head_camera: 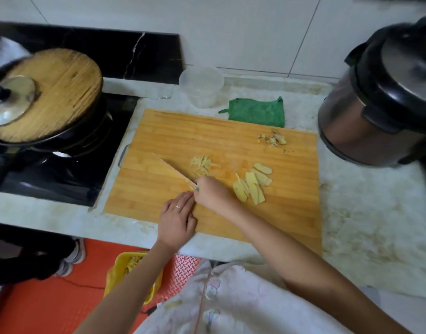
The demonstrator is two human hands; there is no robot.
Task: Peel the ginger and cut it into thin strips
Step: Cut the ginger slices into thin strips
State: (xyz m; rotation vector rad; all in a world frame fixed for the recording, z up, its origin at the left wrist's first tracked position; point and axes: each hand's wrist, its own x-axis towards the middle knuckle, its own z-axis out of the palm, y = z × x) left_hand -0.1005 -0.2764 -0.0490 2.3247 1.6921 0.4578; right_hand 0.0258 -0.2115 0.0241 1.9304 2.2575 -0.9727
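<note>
On the wooden cutting board (231, 138) lie several peeled ginger slices (251, 185) at centre right and a small pile of thin ginger strips (202, 163) near the middle. Ginger peel scraps (272, 139) sit at the board's far right corner. My right hand (212, 192) grips the handle of a knife (173, 171), whose blade points up and left, low over the board. My left hand (177, 216) lies with fingers straight on the board, fingertips next to the right hand; whether ginger lies under them is hidden.
A lidded black pan (50, 97) sits on the stove at left. A clear plastic container (202, 85) and a green cloth (257, 112) lie behind the board. A pressure cooker (380, 97) stands at right. A yellow bin (125, 268) is on the floor below.
</note>
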